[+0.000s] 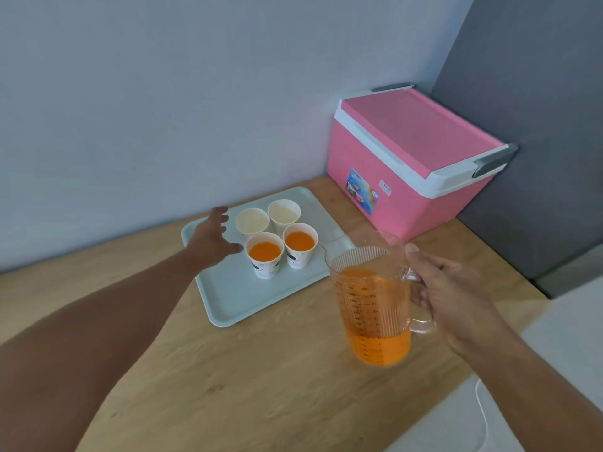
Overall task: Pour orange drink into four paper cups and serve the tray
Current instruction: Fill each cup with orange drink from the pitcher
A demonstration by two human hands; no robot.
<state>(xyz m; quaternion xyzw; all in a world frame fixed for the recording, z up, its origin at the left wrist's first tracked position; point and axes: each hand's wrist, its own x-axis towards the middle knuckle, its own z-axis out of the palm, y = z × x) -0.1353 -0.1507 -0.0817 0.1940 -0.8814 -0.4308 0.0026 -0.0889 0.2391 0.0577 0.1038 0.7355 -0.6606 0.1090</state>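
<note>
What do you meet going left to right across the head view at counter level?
left hand → cup of orange drink → second cup of orange drink → pitcher → right hand; the pink cooler stands behind, toward the right.

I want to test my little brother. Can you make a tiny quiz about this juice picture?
1. How many of the four white paper cups hold orange drink?
2. True or false: the pink plastic cooler box stands on the pale green tray.
3. Which hand holds the clear plastic measuring jug: A left, B right?

Key
1. Two: the near left cup and the near right cup; the far left cup and far right cup look empty.
2. False: it stands on the wooden table.
3. B: the right hand grips the handle; the left hand is open beside the cups.
</note>
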